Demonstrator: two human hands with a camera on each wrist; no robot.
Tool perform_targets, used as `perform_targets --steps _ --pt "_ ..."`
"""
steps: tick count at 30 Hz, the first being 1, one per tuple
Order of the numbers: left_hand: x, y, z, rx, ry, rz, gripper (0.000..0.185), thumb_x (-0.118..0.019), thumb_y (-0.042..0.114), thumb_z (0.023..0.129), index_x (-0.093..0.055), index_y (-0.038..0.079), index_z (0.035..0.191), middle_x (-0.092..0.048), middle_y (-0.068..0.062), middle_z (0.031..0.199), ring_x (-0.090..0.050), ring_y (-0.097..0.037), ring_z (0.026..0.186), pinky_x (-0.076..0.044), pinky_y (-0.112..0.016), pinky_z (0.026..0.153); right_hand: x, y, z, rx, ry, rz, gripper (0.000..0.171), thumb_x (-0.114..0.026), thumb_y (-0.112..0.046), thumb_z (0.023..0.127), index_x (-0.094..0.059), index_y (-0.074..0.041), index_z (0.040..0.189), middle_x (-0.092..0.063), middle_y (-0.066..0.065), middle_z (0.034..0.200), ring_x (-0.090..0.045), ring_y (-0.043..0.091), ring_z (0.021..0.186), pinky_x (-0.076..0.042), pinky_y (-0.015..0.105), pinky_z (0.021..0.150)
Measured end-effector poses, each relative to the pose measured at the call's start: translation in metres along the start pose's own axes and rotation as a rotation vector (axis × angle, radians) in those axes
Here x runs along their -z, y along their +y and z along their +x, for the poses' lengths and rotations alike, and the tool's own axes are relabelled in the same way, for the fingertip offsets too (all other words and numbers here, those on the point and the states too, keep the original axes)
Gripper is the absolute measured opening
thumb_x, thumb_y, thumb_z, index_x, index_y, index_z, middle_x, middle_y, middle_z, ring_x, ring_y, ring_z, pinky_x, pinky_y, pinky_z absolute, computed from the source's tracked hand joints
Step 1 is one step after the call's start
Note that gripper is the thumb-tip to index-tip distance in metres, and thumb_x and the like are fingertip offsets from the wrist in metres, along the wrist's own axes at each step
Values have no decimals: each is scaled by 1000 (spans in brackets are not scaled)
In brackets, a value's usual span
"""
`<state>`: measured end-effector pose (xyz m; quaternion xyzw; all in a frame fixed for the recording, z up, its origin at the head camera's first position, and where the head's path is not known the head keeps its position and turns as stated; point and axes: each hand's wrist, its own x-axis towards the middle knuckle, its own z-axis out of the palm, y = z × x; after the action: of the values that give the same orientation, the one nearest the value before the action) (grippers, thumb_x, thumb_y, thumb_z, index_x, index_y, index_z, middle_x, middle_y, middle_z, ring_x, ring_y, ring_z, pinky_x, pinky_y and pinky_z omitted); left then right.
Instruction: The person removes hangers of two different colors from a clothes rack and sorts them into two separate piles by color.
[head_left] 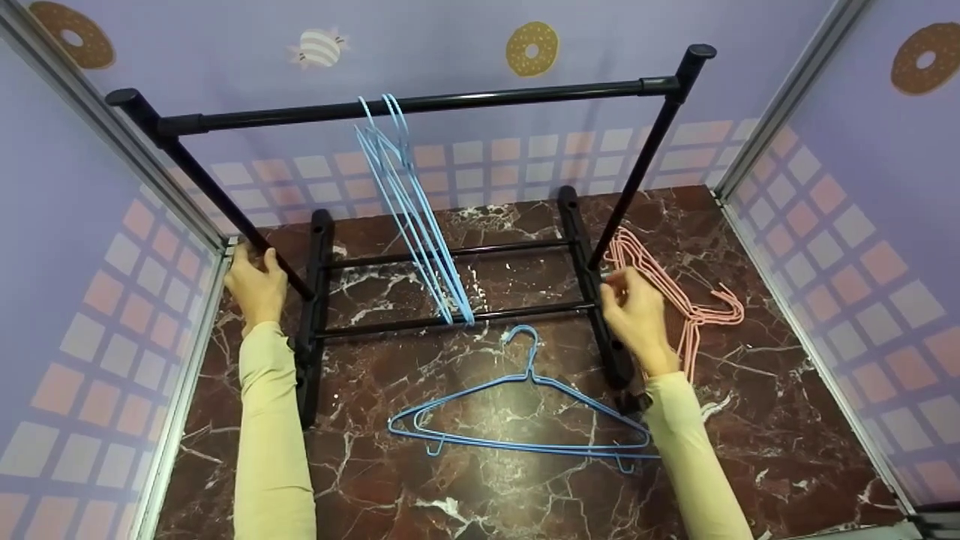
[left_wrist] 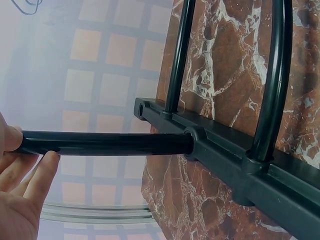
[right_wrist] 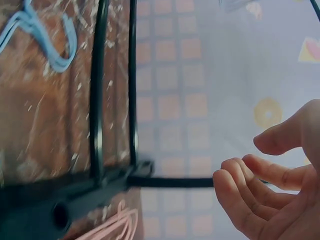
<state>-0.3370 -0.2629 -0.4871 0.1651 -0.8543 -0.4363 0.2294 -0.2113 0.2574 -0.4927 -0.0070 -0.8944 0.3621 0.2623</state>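
A black clothes rack (head_left: 525,95) stands upright on the floor. My left hand (head_left: 256,286) is at the lower part of its left post (left_wrist: 110,143), thumb on one side and fingers on the other, gripping it. Beside the foot of the right post (head_left: 637,180) is my right hand (head_left: 636,315), its fingers loosely bent and thumb apart, with nothing held. Several light blue hangers (head_left: 441,251) hang from the top bar, left of its middle. Blue hangers (head_left: 517,448) lie on the floor in front of the rack. Pink hangers (head_left: 699,316) lie by the right hand, partly hidden behind it.
The reddish-brown marbled floor (head_left: 375,480) has white veins. Purple walls (head_left: 465,45) with a tile pattern and pictures of sweets enclose it at the back and both sides. Two low black rods (head_left: 517,313) join the rack's feet.
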Motion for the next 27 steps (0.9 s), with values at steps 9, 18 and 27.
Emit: perform_targets --steps 9,18,27 --pt "3 -1 1 14 -9 17 34 -58 20 101 -61 0 129 -66 -23 125 -49 -50 126 -34 -54 112 -28 -57 23 188 -72 76 13 -68 -3 89 -67 3 100 -71 15 85 -65 29 73 -53 43 72" --pt "5 -3 1 2 10 11 33 -59 19 101 -61 0 127 -67 -22 124 -51 -48 126 -36 -53 112 -52 -130 50 270 -255 177 18 -63 -4 94 -65 3 110 -73 16 97 -69 27 81 -58 35 76" --pt "0 -3 1 -31 29 13 33 -60 17 100 -61 -2 127 -68 -26 121 -54 -50 122 -38 -55 110 -71 -165 65 261 -374 211 21 -60 -9 97 -66 1 115 -74 15 102 -71 26 87 -57 35 82"
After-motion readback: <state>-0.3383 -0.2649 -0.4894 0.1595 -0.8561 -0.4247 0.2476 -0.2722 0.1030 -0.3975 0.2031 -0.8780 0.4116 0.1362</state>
